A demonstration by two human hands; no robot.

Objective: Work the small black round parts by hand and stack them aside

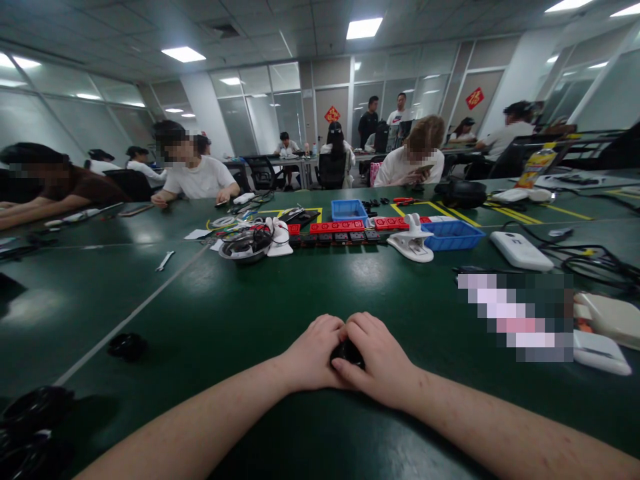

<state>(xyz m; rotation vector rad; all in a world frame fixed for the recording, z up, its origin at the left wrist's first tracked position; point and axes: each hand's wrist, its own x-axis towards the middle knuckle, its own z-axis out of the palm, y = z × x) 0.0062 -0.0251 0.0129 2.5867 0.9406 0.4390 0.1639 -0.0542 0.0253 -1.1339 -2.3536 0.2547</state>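
Note:
My left hand [316,351] and my right hand [379,363] meet near the front of the green table, fingers curled around a small glossy black part [349,353]. Its rounded surface shows between the hands; most of it is covered, so I cannot tell its exact kind. A black ring-like part [127,347] lies on the tabletop to the left of my left arm. Closer to me at the left edge sit further dark round parts [37,407], some cut off by the frame.
Across the green table [240,300] run red socket blocks [337,227], a metal bowl [244,250], white clamps [414,243] and blue trays [453,236]. A wrench [165,261] lies left. White devices [520,251] and cables are at right. Several people sit beyond.

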